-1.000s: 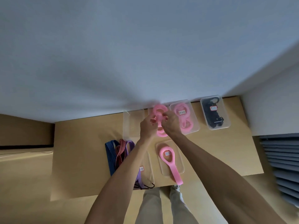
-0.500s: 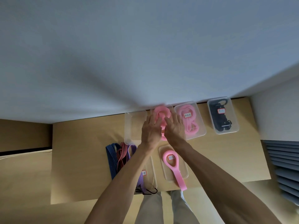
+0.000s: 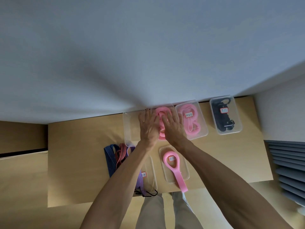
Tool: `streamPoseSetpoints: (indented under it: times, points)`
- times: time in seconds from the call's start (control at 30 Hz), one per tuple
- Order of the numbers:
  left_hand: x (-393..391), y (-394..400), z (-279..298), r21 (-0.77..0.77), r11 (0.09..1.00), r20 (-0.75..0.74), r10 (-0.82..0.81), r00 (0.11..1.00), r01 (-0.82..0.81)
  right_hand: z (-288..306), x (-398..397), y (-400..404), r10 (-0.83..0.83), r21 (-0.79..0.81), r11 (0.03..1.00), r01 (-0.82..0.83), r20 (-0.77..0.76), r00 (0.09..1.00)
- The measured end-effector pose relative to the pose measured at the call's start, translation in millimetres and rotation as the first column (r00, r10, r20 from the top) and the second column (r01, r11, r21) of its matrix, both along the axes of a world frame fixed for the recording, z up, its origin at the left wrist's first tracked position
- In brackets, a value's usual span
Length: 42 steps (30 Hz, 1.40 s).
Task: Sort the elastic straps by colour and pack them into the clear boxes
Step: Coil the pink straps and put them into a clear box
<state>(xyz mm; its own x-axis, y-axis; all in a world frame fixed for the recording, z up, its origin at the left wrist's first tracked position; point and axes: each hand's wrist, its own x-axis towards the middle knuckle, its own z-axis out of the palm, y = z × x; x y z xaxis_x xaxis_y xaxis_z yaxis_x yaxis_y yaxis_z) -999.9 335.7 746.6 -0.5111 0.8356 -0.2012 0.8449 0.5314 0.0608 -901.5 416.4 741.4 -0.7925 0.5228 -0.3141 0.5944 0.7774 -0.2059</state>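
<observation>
head | pink strap [image 3: 162, 113] under both hands | left hand [image 3: 148, 125], right hand [image 3: 173, 128] fingers flat, pressing it

Box labels [image 3: 189, 115] illegible; pink strap [image 3: 162, 113] half hidden under both hands.

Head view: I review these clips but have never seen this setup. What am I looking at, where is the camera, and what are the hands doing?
There is no machine here: a person wears a wide-angle camera on the head, looking down at a wooden table. The left hand and right hand press with straight fingers on a coiled pink strap in a clear box by the wall. Beside it stand a closed box of pink straps and a box of black straps. Nearer lie a pink loop in an open box and striped straps.
</observation>
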Motion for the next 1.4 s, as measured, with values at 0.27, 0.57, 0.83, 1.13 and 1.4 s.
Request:
streamPoseSetpoints:
  times: [0.27,0.57,0.83,1.13,1.4]
  points:
    - [10,-19,21,0.148,0.989,0.14,-0.003,0.99,-0.018,30,16,-4,-0.193,-0.086,0.981,0.174,-0.323,0.927]
    - [61,-58,47,0.29,0.901,0.402,0.192,0.895,-0.323,51,73,-32,-0.442,-0.278,0.878,0.39,-0.159,0.883]
    - [118,-92,21,-0.095,0.951,0.466,0.303,0.832,-0.293,27,136,-66,-0.521,-0.41,0.717,0.563,0.219,0.825]
    - [143,-84,-2,-0.124,0.899,0.46,0.426,0.779,-0.419,-2,166,-103,-0.447,-0.417,0.681,0.601,0.413,0.793]
    - [152,-85,-7,-0.027,0.869,0.584,0.415,0.698,-0.493,-2,172,-103,-0.576,-0.422,0.663,0.619,0.241,0.781]
